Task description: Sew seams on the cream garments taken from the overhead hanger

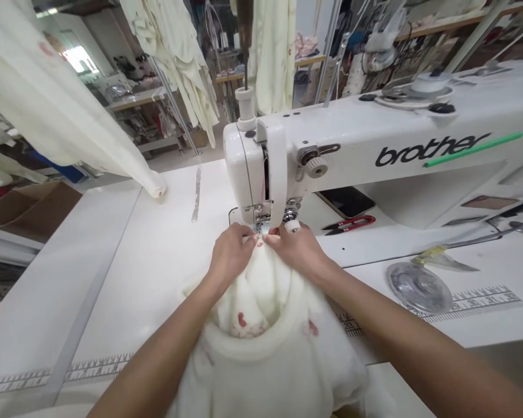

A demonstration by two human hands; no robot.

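Left hand [230,252] and right hand [294,248] pinching cream garment [261,307] edge together at presser foot [260,226] of white sewing machine [375,139]; garment bunched under hands on desk [157,278]. Red snips [348,224], phone [346,201] beside machine.

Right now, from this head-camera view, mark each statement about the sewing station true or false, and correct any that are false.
1. The left hand and right hand pinch cream fabric at the presser foot. True.
2. The thread snips lie to the left of the presser foot. False: the red-handled thread snips lie to its right.
3. The sewing machine carries the brand name brother. True.
4. The phone rests on top of the machine's arm. False: the phone lies on the white sewing table, beneath the arm.
5. A measuring scale is marked on the table. True.
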